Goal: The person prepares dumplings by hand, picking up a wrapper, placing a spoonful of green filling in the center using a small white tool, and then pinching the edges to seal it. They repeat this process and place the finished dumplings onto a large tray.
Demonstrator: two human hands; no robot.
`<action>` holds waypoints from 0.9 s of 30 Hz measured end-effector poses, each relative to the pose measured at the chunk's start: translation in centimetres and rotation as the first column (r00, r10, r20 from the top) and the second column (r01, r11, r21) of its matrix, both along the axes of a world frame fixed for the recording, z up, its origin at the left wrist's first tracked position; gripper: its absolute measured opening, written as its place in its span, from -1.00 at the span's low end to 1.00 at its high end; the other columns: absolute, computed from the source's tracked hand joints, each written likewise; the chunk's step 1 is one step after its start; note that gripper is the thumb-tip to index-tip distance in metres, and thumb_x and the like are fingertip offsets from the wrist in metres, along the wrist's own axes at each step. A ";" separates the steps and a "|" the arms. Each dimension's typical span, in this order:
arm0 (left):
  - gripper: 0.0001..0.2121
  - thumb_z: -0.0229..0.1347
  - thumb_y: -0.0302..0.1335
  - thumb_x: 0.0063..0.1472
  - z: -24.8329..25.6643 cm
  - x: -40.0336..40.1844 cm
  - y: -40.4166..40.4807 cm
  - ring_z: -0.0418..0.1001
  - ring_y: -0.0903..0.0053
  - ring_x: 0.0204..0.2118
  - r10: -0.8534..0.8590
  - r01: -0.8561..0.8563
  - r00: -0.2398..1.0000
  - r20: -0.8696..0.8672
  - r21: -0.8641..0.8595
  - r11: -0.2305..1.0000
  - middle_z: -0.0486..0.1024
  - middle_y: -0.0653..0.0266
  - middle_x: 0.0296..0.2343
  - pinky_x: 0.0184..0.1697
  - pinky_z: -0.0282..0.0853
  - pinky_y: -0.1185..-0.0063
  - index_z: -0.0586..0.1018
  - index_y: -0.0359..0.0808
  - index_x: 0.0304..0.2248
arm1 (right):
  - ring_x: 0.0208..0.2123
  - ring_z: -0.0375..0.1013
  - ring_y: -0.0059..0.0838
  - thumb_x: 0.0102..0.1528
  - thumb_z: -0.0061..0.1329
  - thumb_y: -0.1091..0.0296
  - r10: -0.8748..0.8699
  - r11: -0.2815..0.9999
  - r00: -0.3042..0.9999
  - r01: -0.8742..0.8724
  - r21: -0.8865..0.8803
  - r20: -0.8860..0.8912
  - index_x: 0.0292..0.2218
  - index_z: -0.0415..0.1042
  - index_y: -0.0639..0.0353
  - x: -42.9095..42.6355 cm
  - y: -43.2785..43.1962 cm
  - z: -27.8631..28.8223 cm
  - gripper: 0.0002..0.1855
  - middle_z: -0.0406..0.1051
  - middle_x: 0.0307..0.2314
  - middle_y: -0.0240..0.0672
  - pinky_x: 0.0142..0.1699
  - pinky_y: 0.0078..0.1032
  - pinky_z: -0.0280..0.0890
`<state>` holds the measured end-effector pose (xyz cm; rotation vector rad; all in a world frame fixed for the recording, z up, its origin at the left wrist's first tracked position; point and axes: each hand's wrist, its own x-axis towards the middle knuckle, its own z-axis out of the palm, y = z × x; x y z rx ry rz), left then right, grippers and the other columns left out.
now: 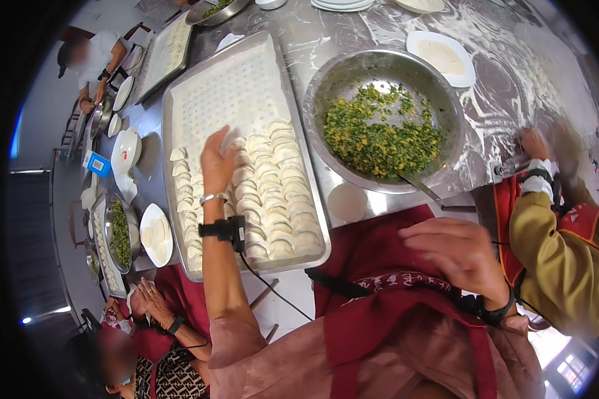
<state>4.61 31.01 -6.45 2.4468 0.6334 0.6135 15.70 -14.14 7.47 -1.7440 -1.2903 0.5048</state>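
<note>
My left hand (216, 162) is over the lined metal tray (321, 234), beside the rows of folded dumplings (279, 189); its fingers hide what lies just beneath, so whether it touches or holds a dumpling cannot be told. My right hand (454, 249) is blurred, raised in front of my red apron, with nothing visible in it. One round dough wrapper (347, 202) lies flat on the steel table between the tray and a large steel bowl (324, 172). That bowl holds chopped green and yellow filling (384, 139), with a metal utensil handle (422, 188) leaning over its rim.
A white plate with wrappers (466, 75) stands behind the bowl, near floured dough pieces (539, 80). At left are a plate of wrappers (156, 234), a filling bowl (121, 232) and another tray (145, 90). Co-workers' hands (535, 143) are at right and lower left (152, 301).
</note>
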 end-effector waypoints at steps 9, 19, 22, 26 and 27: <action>-0.81 0.05 -0.47 0.22 11.3 -4.9 -19.4 0.40 0.68 -0.39 0.080 0.114 0.958 0.276 -0.624 0.773 0.50 0.35 -0.45 -0.27 0.34 0.69 0.57 -0.43 -0.27 | 0.16 0.13 -0.11 -0.16 0.13 0.44 0.142 0.989 0.877 -0.108 -0.098 0.459 0.04 0.24 0.18 -1.6 5.2 -12.8 -0.32 0.18 0.08 -0.14 0.16 -0.22 0.13; -0.54 -0.11 -0.23 0.34 3.4 -8.4 -29.7 0.42 0.31 -0.04 -0.034 0.083 0.996 0.088 -0.991 -0.109 0.42 0.00 -0.11 0.07 0.34 0.40 0.33 -0.51 0.00 | -0.08 0.43 -0.24 -0.11 0.03 0.49 -0.028 0.974 0.888 -0.080 0.214 0.458 -0.31 0.49 0.16 -1.3 7.1 -16.8 -0.76 0.49 -0.24 -0.28 -0.03 -0.33 0.34; -0.46 -0.15 -0.13 0.33 2.3 -6.8 -29.7 0.34 0.28 0.03 0.072 0.122 0.992 0.102 -0.906 -0.405 0.34 -0.02 -0.02 0.13 0.25 0.39 0.27 -0.51 0.03 | -0.29 0.52 -0.18 -0.01 0.01 0.50 -0.133 0.972 0.978 0.096 0.214 0.162 -0.30 0.52 0.19 -2.5 7.2 -14.8 -0.83 0.53 -0.35 -0.20 -0.20 -0.40 0.42; -0.50 -0.18 -0.10 0.34 2.7 -4.3 -29.2 0.34 0.33 0.03 0.284 0.324 0.939 0.193 -0.771 -0.548 0.34 0.02 -0.02 0.11 0.26 0.43 0.31 -0.41 0.01 | -0.25 0.50 -0.20 -0.04 0.04 0.46 0.004 0.957 0.970 -0.074 0.281 0.242 -0.27 0.49 0.20 -3.7 6.1 -10.7 -0.78 0.50 -0.32 -0.19 -0.17 -0.36 0.42; -0.54 -0.18 -0.14 0.34 2.9 -3.9 -29.0 0.36 0.33 0.01 0.284 0.326 0.937 0.204 -0.805 -0.496 0.35 0.02 -0.03 0.09 0.28 0.43 0.32 -0.40 0.00 | -0.23 0.49 -0.20 -0.06 0.06 0.45 0.014 0.941 0.929 -0.137 0.308 0.370 -0.26 0.48 0.20 -3.5 5.9 -9.8 -0.75 0.50 -0.30 -0.19 -0.15 -0.36 0.42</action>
